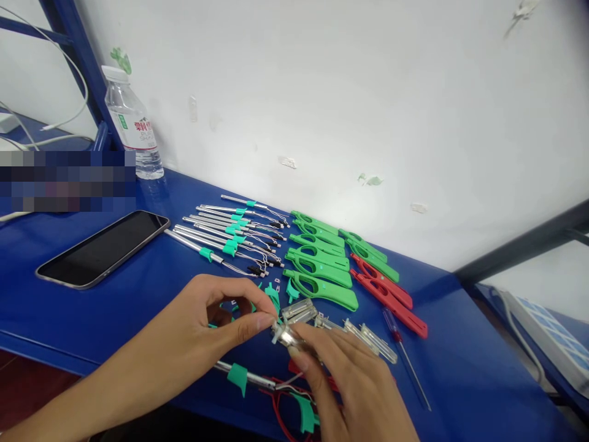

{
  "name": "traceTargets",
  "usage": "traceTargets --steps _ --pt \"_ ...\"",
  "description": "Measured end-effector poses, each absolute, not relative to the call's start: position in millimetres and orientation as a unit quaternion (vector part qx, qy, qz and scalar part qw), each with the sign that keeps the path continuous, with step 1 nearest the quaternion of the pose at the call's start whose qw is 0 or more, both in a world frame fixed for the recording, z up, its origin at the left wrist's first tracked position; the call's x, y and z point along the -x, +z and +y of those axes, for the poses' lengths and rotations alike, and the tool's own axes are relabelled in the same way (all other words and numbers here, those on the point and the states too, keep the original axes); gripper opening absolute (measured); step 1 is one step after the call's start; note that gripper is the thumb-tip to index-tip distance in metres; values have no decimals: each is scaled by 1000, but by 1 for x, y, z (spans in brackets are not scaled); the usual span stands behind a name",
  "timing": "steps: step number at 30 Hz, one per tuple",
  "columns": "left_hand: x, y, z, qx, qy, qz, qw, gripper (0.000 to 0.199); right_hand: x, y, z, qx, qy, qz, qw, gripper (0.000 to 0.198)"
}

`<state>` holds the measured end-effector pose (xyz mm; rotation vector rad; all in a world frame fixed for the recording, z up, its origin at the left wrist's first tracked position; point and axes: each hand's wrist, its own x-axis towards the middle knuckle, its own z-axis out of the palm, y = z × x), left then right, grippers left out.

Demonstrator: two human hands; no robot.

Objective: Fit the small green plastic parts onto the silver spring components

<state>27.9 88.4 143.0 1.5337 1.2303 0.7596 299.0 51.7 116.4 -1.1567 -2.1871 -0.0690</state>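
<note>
I judge I'm mid-assembly, my left hand (216,319) and right hand (340,374) both pinched narrow on a small clear plastic-and-metal part (286,335) just above the blue table (460,368); next, seating it calls for careful alignment.

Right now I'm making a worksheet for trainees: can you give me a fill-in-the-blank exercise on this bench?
1. Both hands, left hand and right hand, pinch a small ____ part.
2. The phone lies with its screen facing ____.
3. Beside the green handles lie two ____ handles.
4. The water bottle stands against the ____.

Missing: clear; up; red; wall
</note>
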Motion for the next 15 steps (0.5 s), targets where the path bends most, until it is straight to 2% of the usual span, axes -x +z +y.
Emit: traceTargets --steps 3,8,12,15 --pt "-29 143 88 -633 308 507 498 40 -299 117 52 462 -26 -816 346 50" --pt "-28 141 87 -628 308 506 505 41 -299 117 54 432 -15 -840 328 43" --pt "-29 142 88 -631 322 497 501 34 -293 111 51 461 -30 -813 354 55" --pt "-29 145 88 -633 338 483 502 38 -293 112 51 463 -24 -815 348 57"
